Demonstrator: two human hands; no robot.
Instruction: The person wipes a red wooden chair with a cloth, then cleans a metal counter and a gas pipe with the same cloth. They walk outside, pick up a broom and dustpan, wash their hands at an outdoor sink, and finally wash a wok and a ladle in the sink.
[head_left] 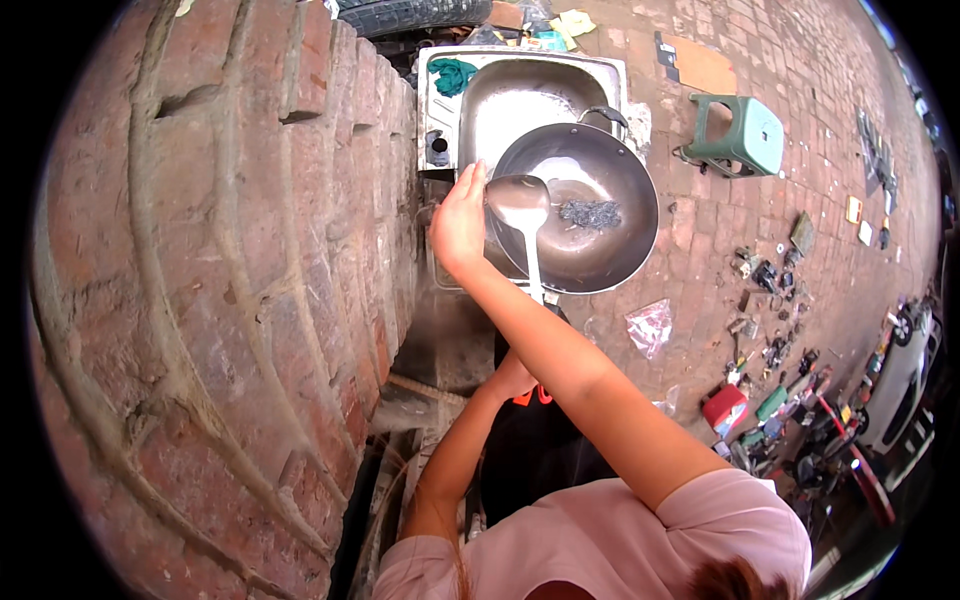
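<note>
A dark round wok (pixel 600 255) rests tilted on a metal sink (pixel 520 95), with a little water in it. Inside lie a dark scouring pad (pixel 590 213) and a metal ladle (pixel 520 205), whose handle points back toward me. My right hand (pixel 458 225) reaches across my body and grips the wok's left rim, fingers up beside the ladle bowl. My left hand (pixel 510 380) sits low against my black garment. My right forearm mostly hides it, so whether it holds anything does not show.
A curved brick wall (pixel 220 300) fills the left. A teal cloth (pixel 452 75) lies on the sink's corner. A green plastic stool (pixel 740 135) stands to the right on the brick paving. A plastic bag (pixel 650 325), a red box (pixel 725 408) and several scattered tools lie further right.
</note>
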